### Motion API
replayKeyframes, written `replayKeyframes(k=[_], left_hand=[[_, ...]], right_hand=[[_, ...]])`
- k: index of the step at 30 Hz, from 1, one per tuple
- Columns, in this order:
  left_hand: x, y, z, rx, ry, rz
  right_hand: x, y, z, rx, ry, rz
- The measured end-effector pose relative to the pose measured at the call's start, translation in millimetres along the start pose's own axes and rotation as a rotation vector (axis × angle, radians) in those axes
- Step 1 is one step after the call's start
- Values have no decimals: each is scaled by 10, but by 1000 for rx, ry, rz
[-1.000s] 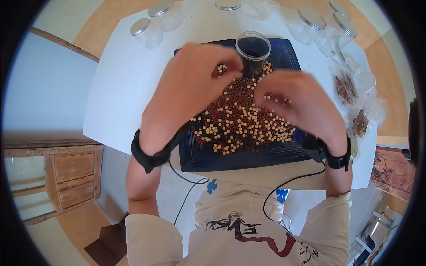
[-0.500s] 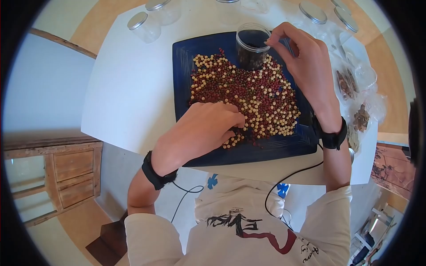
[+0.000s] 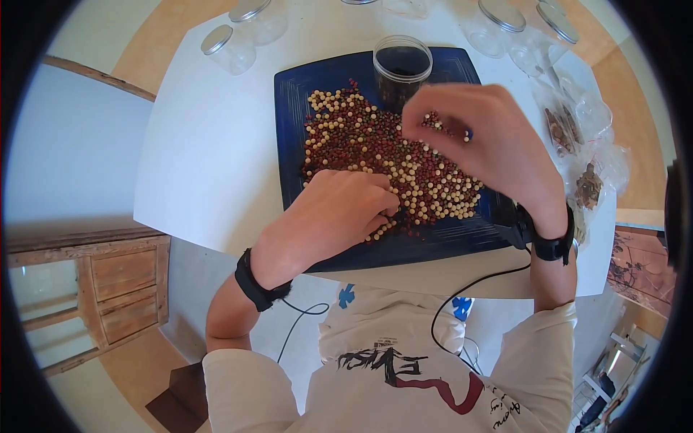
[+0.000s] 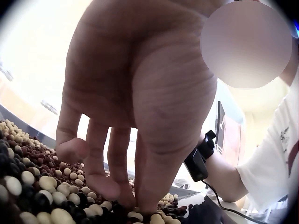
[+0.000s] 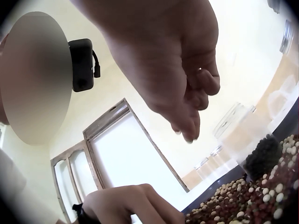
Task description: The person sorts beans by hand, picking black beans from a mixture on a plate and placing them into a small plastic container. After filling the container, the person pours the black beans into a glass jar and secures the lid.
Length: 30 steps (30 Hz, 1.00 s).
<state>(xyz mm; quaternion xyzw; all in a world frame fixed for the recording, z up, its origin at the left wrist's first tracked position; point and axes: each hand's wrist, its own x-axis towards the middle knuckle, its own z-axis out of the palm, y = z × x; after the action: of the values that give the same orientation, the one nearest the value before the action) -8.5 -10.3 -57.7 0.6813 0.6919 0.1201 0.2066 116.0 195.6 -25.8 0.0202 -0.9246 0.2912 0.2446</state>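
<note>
On the blue tray lies a spread of mixed beans, cream, dark red and black. The left hand reaches into their near side; in the left wrist view its thumb and fingertips come together among cream and black beans, the tips partly hidden. A clear jar with black beans inside stands uncapped at the tray's far side. Just in front and to the right of it, the right hand hangs above the beans, fingers loosely bent. In the right wrist view no bean shows between its fingertips.
Lidded clear jars stand at the far left of the white table, and more at the far right. Plastic bags with brown pieces lie along the right side. A black cable hangs from the right wrist.
The right hand first rose from the beans to the jar's rim, then came back down and left over the beans. The left hand moved down to the near beans and stayed there.
</note>
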Motion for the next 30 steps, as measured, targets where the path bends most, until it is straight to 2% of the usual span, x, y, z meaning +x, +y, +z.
replayKeyframes(k=[2,3,5,6,8,11,12,14,16,18,20,22,30], left_hand=[[10,4,-6,0,-10,14],[12,13,-16,10,-13,5],[13,9,-29,21,-18,-1],[2,-14,-45,-4,27,9],[-13,-67,-109,-30,71,21],[22,-142,-326,-149,259,-26],[56,-147,-387,-148,260,-27],[114,-131,-517,-206,423,-41],[200,-65,-660,-188,460,-83],[297,-60,-750,-132,570,-56],[437,-136,-751,-101,607,-43],[585,-211,-731,-42,703,48],[806,-300,-709,47,737,-17]], right_hand=[[-66,19,37,78,-162,-94],[-94,3,29,79,-162,-93],[-151,-40,7,52,-461,1],[-165,-51,6,52,-460,3],[-187,-71,4,148,-642,101],[-258,-45,91,122,-682,71],[-261,-47,112,123,-682,69],[-257,-62,152,92,-756,91],[-279,-59,179,107,-756,93],[-302,-57,208,122,-756,94],[-311,-55,233,113,-748,86],[-305,-61,244,113,-760,91],[-291,-84,237,94,-793,102]])
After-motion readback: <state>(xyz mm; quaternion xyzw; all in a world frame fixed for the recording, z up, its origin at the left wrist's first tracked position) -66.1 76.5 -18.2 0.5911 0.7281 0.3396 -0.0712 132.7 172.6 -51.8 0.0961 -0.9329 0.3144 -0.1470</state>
